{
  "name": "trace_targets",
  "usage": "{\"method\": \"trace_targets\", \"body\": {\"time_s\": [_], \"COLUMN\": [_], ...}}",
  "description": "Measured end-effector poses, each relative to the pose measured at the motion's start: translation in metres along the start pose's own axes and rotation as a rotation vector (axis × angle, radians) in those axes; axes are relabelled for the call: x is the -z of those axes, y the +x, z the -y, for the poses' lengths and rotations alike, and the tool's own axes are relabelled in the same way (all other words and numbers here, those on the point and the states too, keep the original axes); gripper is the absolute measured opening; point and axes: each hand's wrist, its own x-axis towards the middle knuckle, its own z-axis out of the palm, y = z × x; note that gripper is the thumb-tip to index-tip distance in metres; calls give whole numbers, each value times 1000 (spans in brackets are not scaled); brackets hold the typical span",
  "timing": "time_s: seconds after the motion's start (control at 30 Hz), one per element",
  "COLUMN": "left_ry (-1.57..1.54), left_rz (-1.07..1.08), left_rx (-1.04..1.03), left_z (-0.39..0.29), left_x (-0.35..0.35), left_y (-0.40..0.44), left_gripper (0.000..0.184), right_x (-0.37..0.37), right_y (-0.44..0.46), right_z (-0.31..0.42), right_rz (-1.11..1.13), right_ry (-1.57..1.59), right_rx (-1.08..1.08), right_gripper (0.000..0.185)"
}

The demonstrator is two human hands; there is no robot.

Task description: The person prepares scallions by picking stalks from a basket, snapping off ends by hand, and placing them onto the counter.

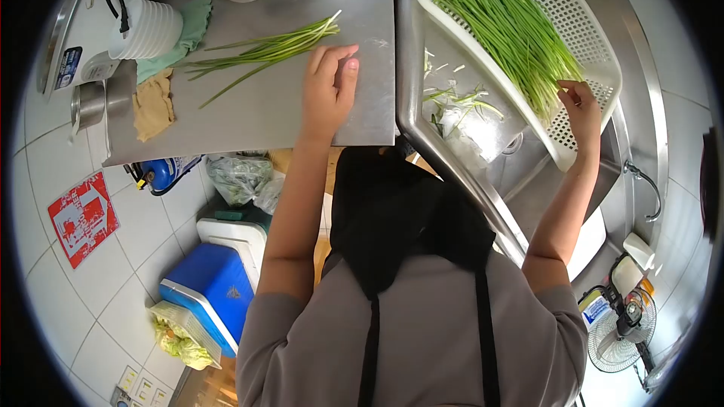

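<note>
Apron [411,218], black, over a grey shirt: nearest item.
Sink [409,94], stainless steel, right side; inside, pale and green trimmings [469,102], loosely scattered beside the basket.
Right hand [581,113]: at the basket's near end, against the pale ends of the chives; fingers bent inward, whether pinching stalks or only resting on them cannot be told.
Left hand [329,89]: at the worktop [264,124], just beside the small bundle; fingers loosely curled, thumb apart, nothing seen between them.
Chives [509,30], or a similar slender green: one large pile, laid roughly lengthwise in a white perforated basket [492,69] set over the sink.
Small bundle [290,40], same green, white ends to the right: lying on the worktop, fanned at its leafy end.
Progress, as judged: early. Trimmings suggest some stalks are cleaned, probably the small bundle; the far larger pile appears left. Which portion is finished cannot be confirmed.
Farther left: beige cloth [153,105], stacked white bowls [154,29].
</note>
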Motion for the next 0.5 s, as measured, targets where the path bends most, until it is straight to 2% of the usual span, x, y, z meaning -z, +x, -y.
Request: {"method": "trace_targets", "body": {"time_s": [0.13,0.23,0.3,0.37,0.43,0.5], "left_ry": [60,9,81,117,120,129], "left_rz": [-9,15,-1,-5,15,8], "left_rx": [-118,-5,-72,-116,-115,-184], "left_z": [1,-10,-9,-8,-9,-8], "left_x": [-2,-1,-2,-2,-2,-3], "left_y": [3,1,-1,2,0,0], "left_gripper": [12,10,10,10,10,12], "right_x": [3,9,15,19,31,38], "right_y": [-2,-8,-6,-5,-8,-16], "right_z": [-8,8,4,-3,-3,9], "right_rz": [-95,-169,-123,-182,-131,-230], "right_ry": [-39,250,305,410,619,794], "right_rx": [-48,-135,-171,-127,-138,-83], "right_gripper": [11,8,11,17,22,20]}}
